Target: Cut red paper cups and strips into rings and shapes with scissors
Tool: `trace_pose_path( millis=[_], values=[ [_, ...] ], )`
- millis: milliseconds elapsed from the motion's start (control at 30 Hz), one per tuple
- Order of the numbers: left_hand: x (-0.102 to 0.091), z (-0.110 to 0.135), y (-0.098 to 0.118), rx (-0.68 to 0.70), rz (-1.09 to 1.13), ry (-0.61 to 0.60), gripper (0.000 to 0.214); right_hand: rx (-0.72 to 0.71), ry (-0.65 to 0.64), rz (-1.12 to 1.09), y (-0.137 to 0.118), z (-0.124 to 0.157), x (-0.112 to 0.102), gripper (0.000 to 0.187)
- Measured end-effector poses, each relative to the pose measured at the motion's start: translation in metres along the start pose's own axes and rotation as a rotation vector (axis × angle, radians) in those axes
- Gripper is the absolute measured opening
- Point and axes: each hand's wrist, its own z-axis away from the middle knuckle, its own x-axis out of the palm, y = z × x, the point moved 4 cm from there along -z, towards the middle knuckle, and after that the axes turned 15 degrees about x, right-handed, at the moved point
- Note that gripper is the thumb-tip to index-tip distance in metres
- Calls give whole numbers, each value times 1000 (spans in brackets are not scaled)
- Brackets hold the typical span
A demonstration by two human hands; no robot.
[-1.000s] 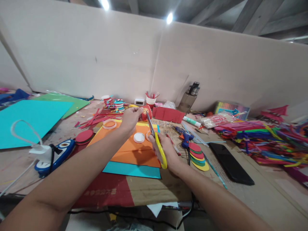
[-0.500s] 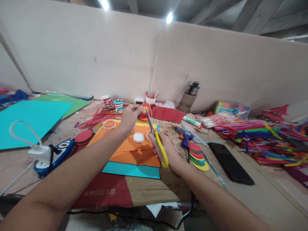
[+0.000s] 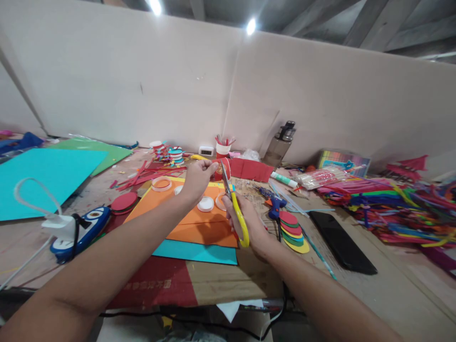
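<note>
My left hand (image 3: 197, 179) is closed in a pinch on a small red paper piece with a gold mark (image 3: 218, 168), held above the table's middle. My right hand (image 3: 249, 224) grips yellow-handled scissors (image 3: 235, 209), whose blades point up and meet the red piece's right edge. Below both hands lie orange paper sheets (image 3: 194, 223) on a teal sheet (image 3: 195, 251), with a white lid (image 3: 205, 204) and a tape ring (image 3: 221, 202) resting on the orange paper.
A blue glue gun (image 3: 272, 204), stacked coloured paper circles (image 3: 294, 232) and a black phone (image 3: 338, 242) lie to the right. Piles of coloured strips (image 3: 392, 204) fill the far right. A dark bottle (image 3: 280, 145) stands by the wall. Large cyan paper (image 3: 39, 175) and a white charger (image 3: 62, 223) sit at the left.
The red piece has turned in my left hand and shifted slightly right and down. The scissors have moved up and right, their blades now at the piece's right edge.
</note>
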Motion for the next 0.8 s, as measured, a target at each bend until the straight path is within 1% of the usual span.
trace_pose_path(
  millis=[67, 133, 233, 333, 433, 700, 800],
  values=[
    [0, 0, 1, -9, 8, 2, 24, 22, -13, -43, 2, 0, 0, 31],
    [1, 1, 2, -50, 43, -7, 27, 35, -24, -58, 2, 1, -1, 31],
    [3, 2, 4, -140, 122, -4, 30, 15, -33, -16, -1, 2, -5, 32],
    [4, 2, 7, -183, 181, 25, 24, -1, -32, 25, -5, 4, -9, 34],
    [4, 2, 8, -186, 195, 55, 20, -10, -22, 55, -7, 5, -10, 34],
    [5, 3, 7, -161, 200, 96, 20, -35, 51, 109, -3, 5, -8, 34],
    [6, 3, 9, -164, 202, 104, 21, -50, 41, 130, -6, 6, -9, 34]
  ],
)
